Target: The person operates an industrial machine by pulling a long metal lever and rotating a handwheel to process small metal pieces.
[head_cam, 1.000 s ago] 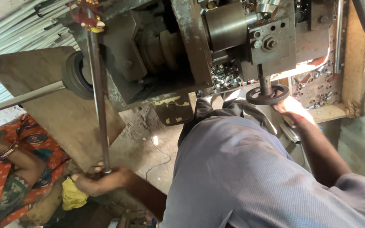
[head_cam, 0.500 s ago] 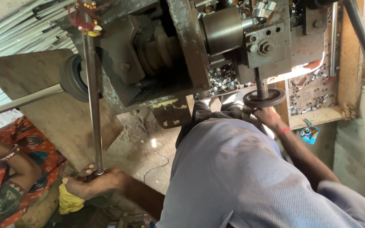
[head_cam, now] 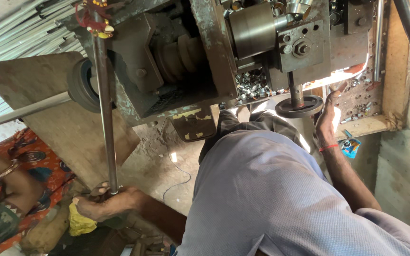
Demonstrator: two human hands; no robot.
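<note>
My left hand [head_cam: 101, 205] is closed around the lower end of a long steel lever rod [head_cam: 104, 114] that runs up to a grimy grey machine [head_cam: 181, 61]. A red and yellow tassel hangs at the rod's top. My right hand [head_cam: 329, 114], with a red thread on the wrist, lies with fingers stretched against the right rim of a small dark handwheel [head_cam: 300, 107] under the machine's tool block. My grey shirt fills the lower middle of the view.
A heap of small shiny metal rings [head_cam: 250, 83] lies in the machine. Steel tubes [head_cam: 15, 28] are stacked at upper left above a wooden board [head_cam: 48, 114]. Another person in orange patterned cloth [head_cam: 1, 189] sits at left. A yellow rag [head_cam: 79, 223] is below my left hand.
My right hand has slid off the top of the handwheel to its right rim, fingers now stretched. My left hand keeps its hold on the rod.
</note>
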